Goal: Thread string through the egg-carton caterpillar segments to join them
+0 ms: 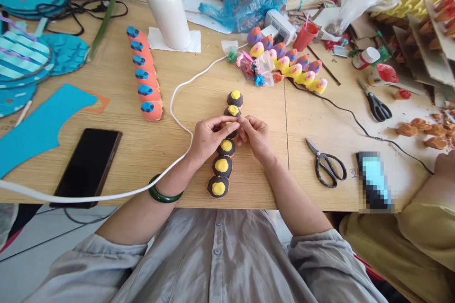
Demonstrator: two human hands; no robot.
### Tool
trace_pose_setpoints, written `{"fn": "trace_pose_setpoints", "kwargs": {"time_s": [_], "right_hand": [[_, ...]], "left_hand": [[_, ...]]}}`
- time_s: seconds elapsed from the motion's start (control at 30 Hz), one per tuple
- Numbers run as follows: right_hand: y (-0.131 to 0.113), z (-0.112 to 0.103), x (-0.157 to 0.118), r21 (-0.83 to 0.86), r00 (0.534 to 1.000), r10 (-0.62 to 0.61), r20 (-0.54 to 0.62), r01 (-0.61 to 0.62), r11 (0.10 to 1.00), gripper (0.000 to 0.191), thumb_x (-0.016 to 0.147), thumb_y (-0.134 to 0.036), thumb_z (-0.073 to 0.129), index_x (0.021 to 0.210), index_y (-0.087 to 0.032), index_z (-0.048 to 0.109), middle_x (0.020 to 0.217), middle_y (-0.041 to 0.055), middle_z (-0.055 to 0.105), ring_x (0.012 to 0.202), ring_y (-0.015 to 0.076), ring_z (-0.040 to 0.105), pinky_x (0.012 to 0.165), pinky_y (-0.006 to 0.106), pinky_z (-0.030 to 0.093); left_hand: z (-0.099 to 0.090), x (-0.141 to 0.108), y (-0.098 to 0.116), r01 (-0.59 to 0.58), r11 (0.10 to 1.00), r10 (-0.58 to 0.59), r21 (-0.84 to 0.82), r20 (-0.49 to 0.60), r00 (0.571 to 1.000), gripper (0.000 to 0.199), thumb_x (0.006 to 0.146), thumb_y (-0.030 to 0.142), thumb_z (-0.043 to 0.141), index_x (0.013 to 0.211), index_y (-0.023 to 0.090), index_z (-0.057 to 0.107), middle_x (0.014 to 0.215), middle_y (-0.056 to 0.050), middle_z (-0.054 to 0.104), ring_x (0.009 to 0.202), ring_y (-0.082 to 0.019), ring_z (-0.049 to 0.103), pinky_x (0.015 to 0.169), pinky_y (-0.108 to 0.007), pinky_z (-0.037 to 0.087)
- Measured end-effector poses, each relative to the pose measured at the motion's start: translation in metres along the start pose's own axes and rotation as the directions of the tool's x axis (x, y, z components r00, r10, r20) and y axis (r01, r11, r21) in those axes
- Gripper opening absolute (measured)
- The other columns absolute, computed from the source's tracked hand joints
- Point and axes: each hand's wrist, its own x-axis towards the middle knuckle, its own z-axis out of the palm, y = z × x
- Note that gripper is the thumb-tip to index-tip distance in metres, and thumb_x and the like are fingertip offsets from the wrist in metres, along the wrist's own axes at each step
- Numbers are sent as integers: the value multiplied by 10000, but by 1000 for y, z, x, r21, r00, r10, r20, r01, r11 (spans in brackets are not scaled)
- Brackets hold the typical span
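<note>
A strip of egg-carton cups (214, 176), painted dark with a yellow blob on each, lies lengthwise on the table before me. My left hand (210, 136) comes in from its left and my right hand (258, 136) from its right. Above the middle cups both hands meet, thumbs and fingertips pinched together. Whatever sits between those fingertips is too small or hidden to make out. The fingers partly cover one or two of the cups. A dark green bangle (165, 193) circles my left wrist.
Left are an orange carton strip (151, 83), a black phone (88, 163) and a white cable (173, 104). A white bottle (167, 9) stands behind. Scissors (326, 166) and a blurred-out device (376, 181) lie right, near another person's arm (426, 194). Colourful carton strips (295, 70) lie further back.
</note>
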Motion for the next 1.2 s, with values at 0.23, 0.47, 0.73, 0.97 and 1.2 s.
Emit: {"fn": "trace_pose_setpoints", "kwargs": {"time_s": [0.23, 0.47, 0.73, 0.97, 1.2], "right_hand": [[-4, 0, -1, 13, 994, 87, 58, -88, 996, 538, 741, -722, 764, 734, -191, 679, 548, -67, 575, 434, 62, 475, 439, 217, 516], [-1, -1, 0, 19, 1000, -2, -28, 3, 1000, 471, 701, -626, 856, 725, -200, 657, 551, -78, 565, 459, 58, 490, 453, 202, 494], [-1, -2, 1, 20, 999, -7, -53, 8, 1000, 489, 689, -646, 855, 718, -205, 646, 504, -99, 479, 443, 52, 398, 428, 198, 454], [-1, -2, 1, 36, 999, 28, 34, -29, 999, 496, 702, -635, 852, 660, -195, 628, 536, -76, 543, 449, 55, 445, 431, 202, 491], [-1, -5, 1, 15, 995, 88, 53, -89, 996, 509, 723, -684, 807, 759, -189, 694, 569, -63, 598, 445, 67, 506, 452, 221, 541]], "left_hand": [[1, -1, 6, -43, 998, 46, 50, -61, 997, 235, 836, 405, 773, 897, 187, 838, 801, -38, 792, 640, -127, 619, 609, -232, 480], [1, 0, 7, -39, 999, 38, -4, -99, 994, 323, 912, 478, 709, 966, 189, 844, 579, 25, 556, 554, -102, 462, 553, -235, 400], [0, 1, 0, -30, 999, 27, -40, -77, 997, 358, 930, 508, 689, 916, 181, 834, 569, 28, 496, 549, -99, 443, 542, -235, 374], [1, 1, 1, -20, 1000, 21, 24, -45, 999, 260, 824, 412, 796, 932, 180, 842, 665, 0, 686, 581, -104, 519, 557, -222, 419], [1, 1, 3, -33, 999, 35, 38, -75, 997, 270, 828, 429, 786, 911, 177, 837, 787, -37, 774, 625, -118, 587, 593, -227, 466]]}}
